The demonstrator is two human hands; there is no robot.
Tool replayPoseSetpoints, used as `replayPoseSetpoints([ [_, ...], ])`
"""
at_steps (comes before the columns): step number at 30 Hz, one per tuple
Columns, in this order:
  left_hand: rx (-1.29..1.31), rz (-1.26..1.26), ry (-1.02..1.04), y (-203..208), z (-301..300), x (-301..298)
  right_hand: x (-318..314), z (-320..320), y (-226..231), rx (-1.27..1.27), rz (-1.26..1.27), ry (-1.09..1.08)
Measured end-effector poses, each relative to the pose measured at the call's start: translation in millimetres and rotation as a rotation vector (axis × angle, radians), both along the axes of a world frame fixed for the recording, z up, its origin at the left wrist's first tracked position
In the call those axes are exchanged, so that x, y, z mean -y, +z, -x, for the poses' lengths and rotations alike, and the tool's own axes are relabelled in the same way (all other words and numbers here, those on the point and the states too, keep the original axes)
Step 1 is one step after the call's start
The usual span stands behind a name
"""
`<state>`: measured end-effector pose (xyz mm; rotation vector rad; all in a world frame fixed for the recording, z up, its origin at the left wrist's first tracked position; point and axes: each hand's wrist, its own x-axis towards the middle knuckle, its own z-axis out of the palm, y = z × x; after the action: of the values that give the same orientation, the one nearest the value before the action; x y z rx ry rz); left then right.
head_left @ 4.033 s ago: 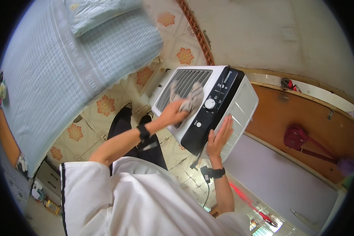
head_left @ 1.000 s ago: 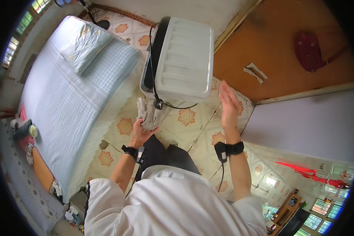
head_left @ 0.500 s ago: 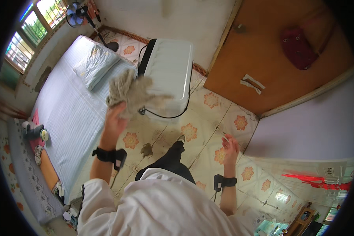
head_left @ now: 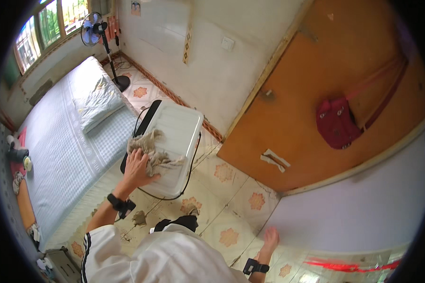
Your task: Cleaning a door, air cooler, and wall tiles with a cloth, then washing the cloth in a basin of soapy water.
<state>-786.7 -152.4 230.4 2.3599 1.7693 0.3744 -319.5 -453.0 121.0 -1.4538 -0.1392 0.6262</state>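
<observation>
My left hand is closed on a crumpled greyish-beige rag, pressing it against the left part of a white lid. The lid tops a boxy white appliance that has a black panel along its far-left side. A black cable hangs round the lid's right and near edges. My right hand hangs low at the right, away from the appliance and nearest the pale wall. Its fingers look loosely stretched and slightly blurred, with nothing visible in them.
Left of the appliance stands a bed with a pillow. Beyond it is a standing fan. A wooden door with a hanging red bag is at the right. A small brown scrap lies on the tiled floor.
My left hand has brought the rag down from the air onto the lid. My right hand has moved lower and nearer to me. The view has shifted toward the far wall and right.
</observation>
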Motion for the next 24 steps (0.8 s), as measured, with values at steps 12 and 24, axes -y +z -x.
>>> replayPoseSetpoints([
  [12, 0.069, 0.002, 0.203, 27, -25, -15, -232, -27, 50, 0.042, 0.071, 0.446],
  [24, -0.059, 0.115, 0.509, 40, -50, -38, -491, 140, 84, 0.971, -0.455, 1.39],
])
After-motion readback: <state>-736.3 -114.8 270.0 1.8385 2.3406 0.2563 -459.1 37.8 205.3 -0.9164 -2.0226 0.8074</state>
